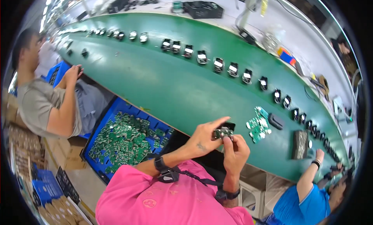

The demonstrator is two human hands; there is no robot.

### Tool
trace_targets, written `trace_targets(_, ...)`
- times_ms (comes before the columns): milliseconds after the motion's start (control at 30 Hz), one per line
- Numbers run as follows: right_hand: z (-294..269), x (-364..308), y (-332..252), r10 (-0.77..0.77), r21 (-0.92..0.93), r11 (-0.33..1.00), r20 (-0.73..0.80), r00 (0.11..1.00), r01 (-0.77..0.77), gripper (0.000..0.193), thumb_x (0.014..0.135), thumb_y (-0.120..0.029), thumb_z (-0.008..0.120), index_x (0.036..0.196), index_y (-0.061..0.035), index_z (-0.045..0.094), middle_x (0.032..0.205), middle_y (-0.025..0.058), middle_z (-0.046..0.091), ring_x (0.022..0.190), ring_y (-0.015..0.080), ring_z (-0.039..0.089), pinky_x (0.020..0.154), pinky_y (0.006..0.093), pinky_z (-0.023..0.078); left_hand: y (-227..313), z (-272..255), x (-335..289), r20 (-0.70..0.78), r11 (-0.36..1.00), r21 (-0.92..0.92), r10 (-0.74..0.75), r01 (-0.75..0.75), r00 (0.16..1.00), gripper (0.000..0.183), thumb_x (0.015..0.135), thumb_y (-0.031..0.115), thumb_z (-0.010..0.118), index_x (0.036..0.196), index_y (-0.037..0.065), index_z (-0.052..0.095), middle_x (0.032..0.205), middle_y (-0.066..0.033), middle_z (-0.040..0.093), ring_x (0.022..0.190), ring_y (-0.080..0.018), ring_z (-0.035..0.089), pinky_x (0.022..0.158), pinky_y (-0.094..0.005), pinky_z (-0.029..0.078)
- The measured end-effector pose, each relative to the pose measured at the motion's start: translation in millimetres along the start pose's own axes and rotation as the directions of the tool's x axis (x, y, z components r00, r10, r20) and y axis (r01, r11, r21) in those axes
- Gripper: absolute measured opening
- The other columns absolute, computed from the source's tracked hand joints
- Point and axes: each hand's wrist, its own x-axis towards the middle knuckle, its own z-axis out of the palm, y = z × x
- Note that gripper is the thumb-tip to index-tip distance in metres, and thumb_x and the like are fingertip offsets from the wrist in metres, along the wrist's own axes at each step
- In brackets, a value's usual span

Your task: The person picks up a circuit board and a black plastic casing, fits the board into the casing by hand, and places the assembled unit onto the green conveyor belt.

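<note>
Close in front of my chest, my left hand (206,138) grips a small black device housing (226,126) with a circuit board (223,133) showing on it. The fingers of my right hand (236,152) are closed against the near side of the same device; whether they pinch the board or the housing is partly hidden. To the right on the green bench lies a loose pile of green circuit boards (258,126), with a black oval case (276,121) beside it. Left of my body, a blue crate (101,128) holds a heap of many green circuit boards (120,142).
A long row of small black devices (218,65) runs along the green bench (155,77). A dark block (300,144) lies at the right. One person (50,93) sits at the left, another in blue (307,197) at the right. A black bin (203,9) stands at the back.
</note>
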Motion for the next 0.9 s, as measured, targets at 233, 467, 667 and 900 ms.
trace_targets(233, -12, 2, 1, 0.441, 0.51, 0.77, 0.009, 0.897, -0.384, 0.024, 0.096, -0.013, 0.068, 0.077, 0.001, 0.063, 0.066, -0.0033, 0.058, 0.059, 0.0024, 0.049, 0.052, 0.0212, 0.036, -15, 3, 1, 0.127, 0.991, -0.137, 0.014, 0.004, 0.992, 0.058, 0.086, 0.0, 0.069, 0.141, 0.005, 0.052, 0.12, -0.0097, 0.065, 0.1, -0.0129, 0.065, 0.083, -0.0293, 0.058)
trace_targets(467, -25, 6, -5, 0.164, -0.021, 0.986, 0.052, 0.985, -0.163, 0.027, 0.092, -0.015, 0.073, 0.076, 0.0036, 0.062, 0.065, 0.0025, 0.058, 0.059, 0.0063, 0.048, 0.052, 0.026, 0.038, -5, 7, -3, 0.075, 0.985, 0.035, 0.164, -0.167, 0.984, 0.062, 0.087, -0.002, 0.06, 0.146, 0.012, 0.05, 0.11, -0.0158, 0.063, 0.072, -0.0198, 0.062, 0.066, -0.0307, 0.05)
trace_targets(667, -18, 7, -7, 0.297, 0.123, 0.948, -0.003, 0.955, -0.294, 0.027, 0.09, -0.017, 0.076, 0.078, 0.0047, 0.065, 0.065, 0.0019, 0.06, 0.059, 0.0049, 0.048, 0.052, 0.0246, 0.038, 4, 8, -6, 0.073, 0.922, 0.189, 0.328, -0.336, 0.942, 0.072, 0.085, -0.009, 0.048, 0.152, 0.012, 0.038, 0.115, -0.0218, 0.058, 0.092, -0.0388, 0.059, 0.083, -0.04, 0.05)
trace_targets(900, -13, 8, -8, 0.241, 0.049, 0.97, -0.065, 0.968, -0.238, 0.026, 0.092, -0.016, 0.075, 0.077, 0.0029, 0.065, 0.066, -0.0051, 0.057, 0.061, 0.0015, 0.044, 0.051, 0.021, 0.033, 4, -2, -8, 0.141, 0.976, 0.007, 0.214, -0.217, 0.967, 0.06, 0.082, -0.008, 0.047, 0.14, 0.008, 0.05, 0.11, -0.016, 0.059, 0.081, -0.0247, 0.057, 0.075, -0.0351, 0.049)
